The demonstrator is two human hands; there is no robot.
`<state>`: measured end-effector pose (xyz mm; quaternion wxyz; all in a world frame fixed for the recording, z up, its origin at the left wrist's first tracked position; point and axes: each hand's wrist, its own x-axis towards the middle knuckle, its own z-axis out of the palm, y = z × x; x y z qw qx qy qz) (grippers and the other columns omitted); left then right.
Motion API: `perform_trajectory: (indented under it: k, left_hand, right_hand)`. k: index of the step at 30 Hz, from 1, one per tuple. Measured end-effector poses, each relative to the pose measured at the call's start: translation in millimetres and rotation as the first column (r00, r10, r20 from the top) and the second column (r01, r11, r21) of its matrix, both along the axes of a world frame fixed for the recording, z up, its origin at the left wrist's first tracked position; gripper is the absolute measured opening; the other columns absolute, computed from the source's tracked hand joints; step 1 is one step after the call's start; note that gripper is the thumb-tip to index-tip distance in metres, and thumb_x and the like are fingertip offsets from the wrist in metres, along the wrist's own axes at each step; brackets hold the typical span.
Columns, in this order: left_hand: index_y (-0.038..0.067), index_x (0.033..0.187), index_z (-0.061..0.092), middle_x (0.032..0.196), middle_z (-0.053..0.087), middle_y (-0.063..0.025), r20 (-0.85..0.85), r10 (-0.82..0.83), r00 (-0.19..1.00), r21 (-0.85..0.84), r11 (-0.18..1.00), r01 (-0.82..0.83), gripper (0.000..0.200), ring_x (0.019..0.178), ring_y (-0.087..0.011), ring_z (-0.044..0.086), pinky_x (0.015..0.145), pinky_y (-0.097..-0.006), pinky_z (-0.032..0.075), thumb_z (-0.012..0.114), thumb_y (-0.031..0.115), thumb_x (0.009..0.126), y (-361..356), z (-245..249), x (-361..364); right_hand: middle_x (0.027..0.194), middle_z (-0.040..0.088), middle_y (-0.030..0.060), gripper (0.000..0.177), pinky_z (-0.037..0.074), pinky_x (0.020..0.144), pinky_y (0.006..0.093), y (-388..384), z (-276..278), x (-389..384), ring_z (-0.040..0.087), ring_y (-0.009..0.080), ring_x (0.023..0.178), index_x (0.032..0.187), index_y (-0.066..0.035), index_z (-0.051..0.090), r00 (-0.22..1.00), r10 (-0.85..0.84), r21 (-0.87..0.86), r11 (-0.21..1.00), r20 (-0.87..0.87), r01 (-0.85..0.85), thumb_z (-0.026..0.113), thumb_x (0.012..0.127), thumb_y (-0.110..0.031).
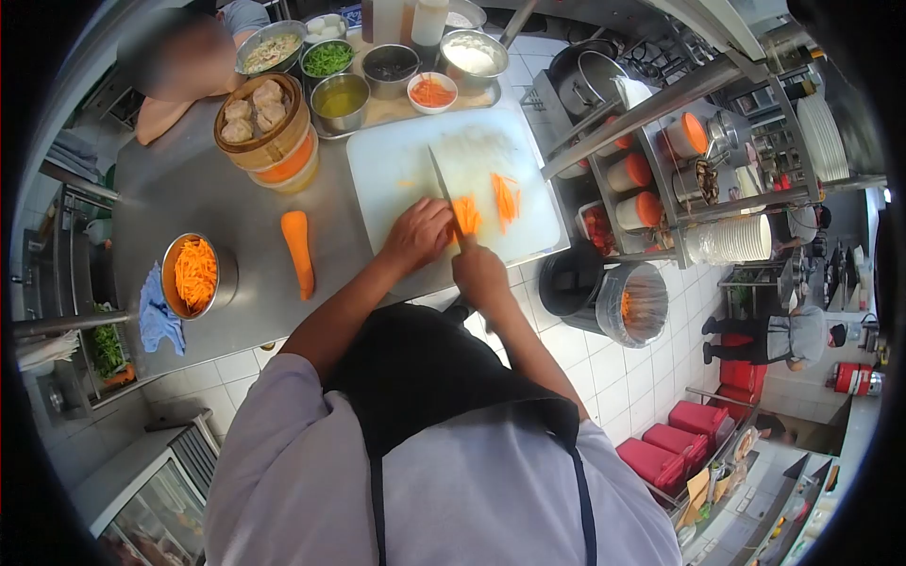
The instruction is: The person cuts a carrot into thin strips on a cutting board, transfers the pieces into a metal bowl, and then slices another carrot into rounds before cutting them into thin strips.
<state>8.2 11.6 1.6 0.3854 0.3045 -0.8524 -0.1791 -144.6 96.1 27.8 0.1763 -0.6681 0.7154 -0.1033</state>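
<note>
Head: carrot [468,215], knife [442,179] beside left fingers [440,223], maybe touching.

No legible text, label, brand, number or sign in frame. Squeeze bottles [415,19], top centre: no readable print. Orange-lidded tubs [634,173] on shelf, right of centre: too small to read. Red cylinder [854,379], far right edge: any markings blurred.
</note>
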Motion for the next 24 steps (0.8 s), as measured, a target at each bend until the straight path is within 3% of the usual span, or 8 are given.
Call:
perform_trajectory:
  k: [2,6,9,16,19,24]
  left_hand:
    - [0.003,0.097,0.062,0.106,0.064,-0.0141,0.012,0.007,1.000,-0.001,1.000,-0.007,0.016,0.099,-0.0354,0.063,0.086,-0.0448,0.054,0.066,0.002,0.082,-1,-2,1]
    - [0.003,0.098,0.061,0.108,0.063,-0.0141,0.027,0.013,1.000,0.033,0.999,-0.013,0.017,0.101,-0.0353,0.063,0.086,-0.0447,0.054,0.067,0.003,0.083,-2,0,3]
    - [0.004,0.098,0.060,0.109,0.063,-0.0141,0.011,0.016,1.000,0.045,0.999,-0.016,0.017,0.102,-0.0355,0.063,0.086,-0.0451,0.054,0.067,0.003,0.083,1,-3,2]
    - [0.003,0.097,0.058,0.108,0.061,-0.0152,-0.003,0.020,1.000,0.077,0.997,-0.020,0.014,0.102,-0.0371,0.062,0.087,-0.0465,0.053,0.065,0.001,0.085,-2,-2,3]
    - [0.003,0.098,0.060,0.108,0.062,-0.0145,0.004,0.017,1.000,0.081,0.997,-0.017,0.012,0.102,-0.0358,0.062,0.088,-0.0457,0.053,0.064,0.003,0.087,0,-6,1]
    - [0.003,0.103,0.064,0.114,0.064,-0.0153,-0.071,0.104,0.992,0.046,0.994,-0.101,0.013,0.105,-0.0365,0.062,0.093,-0.0466,0.052,0.063,0.009,0.091,-1,-6,6]
  right_hand:
    - [0.077,0.071,0.0258,0.017,0.059,0.071,0.0560,-3,-8,6,0.072,0.0468,0.077,0.103,0.003,0.054,1.000,-0.026,-0.024,0.999,-0.015,0.026,0.057,0.094,-0.011]
    - [0.076,0.071,0.0257,0.011,0.060,0.065,0.0520,0,37,3,0.074,0.0436,0.073,0.101,0.002,0.055,0.999,0.029,0.040,0.999,-0.043,-0.028,0.057,0.095,-0.007]
    - [0.077,0.071,0.0271,0.015,0.060,0.072,0.0550,0,12,9,0.074,0.0456,0.078,0.102,0.003,0.056,0.999,-0.053,0.046,0.998,-0.007,0.053,0.056,0.094,-0.009]
    - [0.078,0.072,0.0263,0.012,0.060,0.065,0.0510,3,28,3,0.074,0.0419,0.073,0.102,0.001,0.055,0.998,0.027,0.081,0.996,-0.063,-0.022,0.056,0.097,-0.010]
    - [0.084,0.072,0.0280,0.019,0.057,0.075,0.0573,-4,-1,11,0.072,0.0462,0.082,0.107,0.000,0.054,0.998,-0.065,0.077,0.995,0.007,0.065,0.054,0.101,-0.018]
    - [0.084,0.072,0.0279,0.020,0.057,0.074,0.0566,-10,-8,7,0.073,0.0459,0.081,0.105,0.000,0.054,0.997,-0.077,0.099,0.992,0.001,0.077,0.052,0.102,-0.019]
